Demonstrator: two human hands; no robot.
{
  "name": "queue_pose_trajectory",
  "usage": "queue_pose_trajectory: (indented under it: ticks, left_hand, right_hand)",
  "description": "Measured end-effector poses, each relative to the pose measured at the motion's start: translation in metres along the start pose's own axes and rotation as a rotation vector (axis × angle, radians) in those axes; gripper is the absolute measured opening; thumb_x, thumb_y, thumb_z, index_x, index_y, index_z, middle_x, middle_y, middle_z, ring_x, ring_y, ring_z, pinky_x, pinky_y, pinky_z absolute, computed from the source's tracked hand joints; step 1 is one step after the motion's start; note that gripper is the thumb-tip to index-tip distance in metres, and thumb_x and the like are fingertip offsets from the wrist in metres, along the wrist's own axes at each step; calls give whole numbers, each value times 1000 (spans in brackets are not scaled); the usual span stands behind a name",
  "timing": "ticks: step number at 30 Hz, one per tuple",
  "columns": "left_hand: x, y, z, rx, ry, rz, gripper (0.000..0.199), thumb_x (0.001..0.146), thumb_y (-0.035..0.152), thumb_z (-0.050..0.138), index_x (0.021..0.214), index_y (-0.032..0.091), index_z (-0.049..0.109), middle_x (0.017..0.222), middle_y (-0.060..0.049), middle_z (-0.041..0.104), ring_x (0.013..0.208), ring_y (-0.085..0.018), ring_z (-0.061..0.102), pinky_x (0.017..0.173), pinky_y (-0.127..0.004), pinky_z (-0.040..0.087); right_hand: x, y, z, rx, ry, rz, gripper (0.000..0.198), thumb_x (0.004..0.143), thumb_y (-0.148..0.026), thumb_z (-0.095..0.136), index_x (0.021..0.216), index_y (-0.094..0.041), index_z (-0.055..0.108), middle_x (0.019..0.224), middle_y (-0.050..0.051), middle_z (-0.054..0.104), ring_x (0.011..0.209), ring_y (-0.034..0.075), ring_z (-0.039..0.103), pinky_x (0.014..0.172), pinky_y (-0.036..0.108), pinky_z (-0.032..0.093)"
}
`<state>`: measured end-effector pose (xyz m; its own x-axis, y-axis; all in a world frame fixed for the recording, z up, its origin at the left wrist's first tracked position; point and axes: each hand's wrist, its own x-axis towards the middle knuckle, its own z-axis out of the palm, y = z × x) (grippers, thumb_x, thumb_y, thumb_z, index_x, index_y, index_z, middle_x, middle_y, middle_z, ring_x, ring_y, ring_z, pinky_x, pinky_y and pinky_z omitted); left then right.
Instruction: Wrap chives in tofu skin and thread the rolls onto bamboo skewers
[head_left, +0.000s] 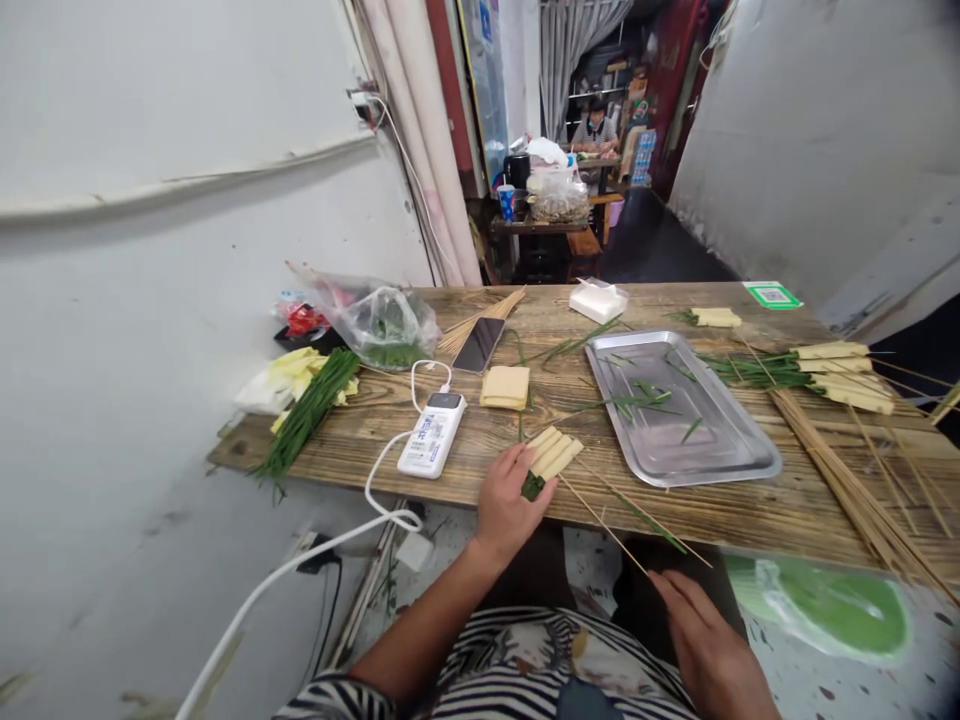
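Observation:
Near the table's front edge, my left hand [510, 510] is closed over the pale yellow tofu-skin rolls [555, 452] lying side by side, with dark green chive ends [532, 486] showing under the fingers. One thin bamboo skewer [604, 522] runs from the rolls to my right hand [709, 635], whose fingertips pinch its near end. A second skewer [686, 550] sticks out of the rolls beside it, with a chive strand alongside. Behind the left hand lies a stack of square tofu-skin sheets [505, 388].
Right of the rolls is a metal tray [712, 478] with loose chive pieces. Skewered rolls [844, 372] and bundled skewers [825, 480] lie farther right. To the left are a cabled power bank [433, 435], phone [478, 345], chive bunch [311, 410] and plastic bag [390, 325]. A person [596, 130] sits far back.

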<state>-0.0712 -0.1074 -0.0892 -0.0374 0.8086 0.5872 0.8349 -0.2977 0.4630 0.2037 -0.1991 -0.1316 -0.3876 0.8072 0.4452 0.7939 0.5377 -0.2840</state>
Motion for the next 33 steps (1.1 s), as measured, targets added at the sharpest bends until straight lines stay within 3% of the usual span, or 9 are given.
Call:
queue_pose_trajectory:
  ticks: [4, 11, 16, 22, 33]
  left_hand:
    - [0, -1, 0, -2, 0, 3, 36, 80, 25, 64, 115, 18, 58, 114, -11, 63, 109, -23, 58, 97, -40, 48]
    - [-3, -4, 3, -8, 23, 11, 31, 81, 26, 63, 112, 19, 61, 115, -11, 64, 109, -23, 59, 96, -42, 50]
    - [-3, -4, 2, -8, 15, 22, 29, 81, 25, 63, 110, 18, 62, 115, -11, 64, 109, -22, 60, 97, -41, 49]
    - [-2, -4, 2, -9, 10, 27, 28, 81, 25, 64, 107, 17, 64, 116, -12, 64, 110, -23, 60, 97, -42, 50]
    - [-4, -6, 5, -4, 47, 32, 32, 80, 27, 65, 110, 16, 63, 114, -12, 66, 107, -23, 62, 95, -42, 52]
  right_hand:
    - [4, -4, -8, 15, -30, 36, 40, 92, -21, 35, 128, -24, 53, 110, 7, 64, 91, 14, 66, 73, 19, 55]
    - [21, -14, -28, 28, -139, 24, 60, 88, -7, 30, 145, -27, 31, 76, 0, 62, 61, 8, 62, 53, 13, 48]
    - [27, -12, -30, -114, -163, -64, 69, 83, -4, 33, 147, -27, 24, 74, -2, 60, 53, 8, 58, 42, 13, 41]
    - [26, -11, -31, -172, -180, -79, 69, 84, -5, 33, 149, -26, 20, 73, -2, 58, 51, 7, 56, 40, 13, 39]
    - [26, -20, -35, -189, -165, -23, 72, 82, -1, 31, 147, -29, 23, 77, -1, 59, 51, 8, 53, 41, 15, 38]
